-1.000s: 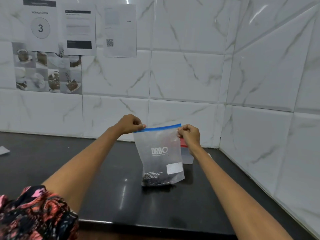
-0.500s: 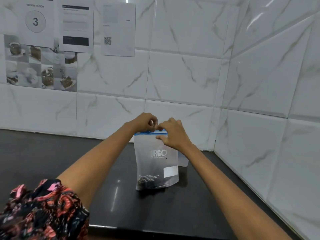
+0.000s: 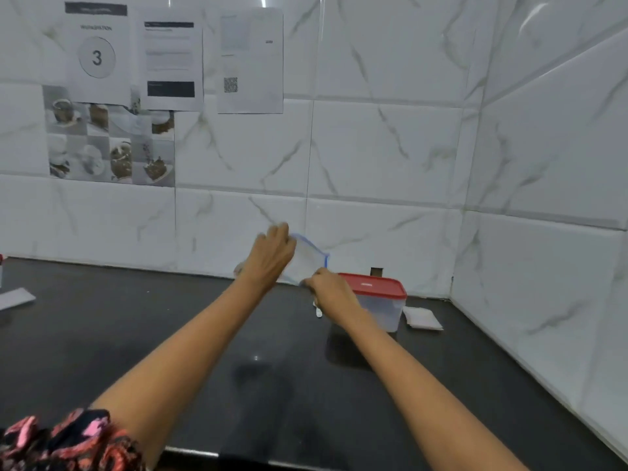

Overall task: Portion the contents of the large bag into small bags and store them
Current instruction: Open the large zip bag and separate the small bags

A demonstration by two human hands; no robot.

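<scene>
Bag (image 3: 307,261) now lifted & tilted btwn left hand (image 3: 272,256), right hand (image 3: 328,288).

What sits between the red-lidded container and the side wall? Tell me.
In the head view, a small stack of white packets lies flat on the black counter between the red-lidded container and the side wall; what they are is unclear.

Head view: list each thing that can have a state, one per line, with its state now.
Zip bag: lifted off the counter, tilted, held in both hands.
Left hand: holding the bag.
Right hand: pinching the bag's lower edge.
Red-lidded container: lid on, standing on the counter.
</scene>
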